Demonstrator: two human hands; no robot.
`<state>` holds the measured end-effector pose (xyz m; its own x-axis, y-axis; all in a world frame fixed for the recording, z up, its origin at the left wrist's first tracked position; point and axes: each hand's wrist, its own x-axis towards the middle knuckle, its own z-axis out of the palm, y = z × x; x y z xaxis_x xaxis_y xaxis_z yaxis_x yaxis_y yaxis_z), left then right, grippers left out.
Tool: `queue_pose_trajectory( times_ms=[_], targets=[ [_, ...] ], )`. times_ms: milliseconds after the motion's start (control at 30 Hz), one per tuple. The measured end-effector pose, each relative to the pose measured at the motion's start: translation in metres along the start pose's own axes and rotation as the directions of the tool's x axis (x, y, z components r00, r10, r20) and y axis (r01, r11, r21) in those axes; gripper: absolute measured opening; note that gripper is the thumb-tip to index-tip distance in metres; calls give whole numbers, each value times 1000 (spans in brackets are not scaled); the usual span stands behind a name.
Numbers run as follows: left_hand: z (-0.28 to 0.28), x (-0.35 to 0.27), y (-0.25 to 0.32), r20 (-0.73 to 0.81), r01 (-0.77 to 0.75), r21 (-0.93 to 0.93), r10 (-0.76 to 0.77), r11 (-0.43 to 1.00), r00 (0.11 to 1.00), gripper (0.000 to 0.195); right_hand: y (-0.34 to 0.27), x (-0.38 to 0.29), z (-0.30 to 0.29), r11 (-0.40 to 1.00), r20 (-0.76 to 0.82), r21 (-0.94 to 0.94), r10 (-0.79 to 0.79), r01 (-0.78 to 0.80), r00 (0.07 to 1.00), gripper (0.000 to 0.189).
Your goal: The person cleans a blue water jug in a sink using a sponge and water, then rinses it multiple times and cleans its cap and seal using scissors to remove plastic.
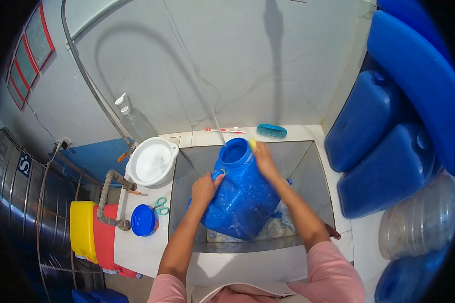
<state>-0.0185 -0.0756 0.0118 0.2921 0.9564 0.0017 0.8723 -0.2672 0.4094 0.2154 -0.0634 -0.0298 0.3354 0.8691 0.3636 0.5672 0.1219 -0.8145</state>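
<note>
A blue plastic water jug (pixel 239 200) with an uncapped round mouth leans tilted in the steel sink (pixel 303 166), soap suds on its side. My left hand (pixel 204 189) grips the jug's handle, just below the neck. In my right hand (pixel 264 161) is a yellow sponge (pixel 253 144), pressed to the right side of the neck; only part of the sponge shows. A thin stream of water (pixel 218 130) runs down into the mouth. Pale objects under the jug on the sink's floor are mostly hidden.
On the left ledge are a white basin (pixel 151 162) of suds, a blue lid (pixel 143 220), green-handled scissors (pixel 161 206) and a pump bottle (pixel 138 123). A toothbrush (pixel 227 131) and a teal brush (pixel 272 130) lie behind the sink. Blue jugs (pixel 386 174) crowd the right side.
</note>
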Motion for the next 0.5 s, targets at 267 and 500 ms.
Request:
queue_pose_trajectory(
  times_ms=[267,500],
  targets=[
    [16,-10,-8,52,112,-331,-100,937,994,41,-30,-26,39,815,-23,-535,-279,223,960,24],
    [0,-19,-10,296,353,-617,-209,703,932,20,-55,-77,49,877,97,-261,-392,403,915,25]
  ],
)
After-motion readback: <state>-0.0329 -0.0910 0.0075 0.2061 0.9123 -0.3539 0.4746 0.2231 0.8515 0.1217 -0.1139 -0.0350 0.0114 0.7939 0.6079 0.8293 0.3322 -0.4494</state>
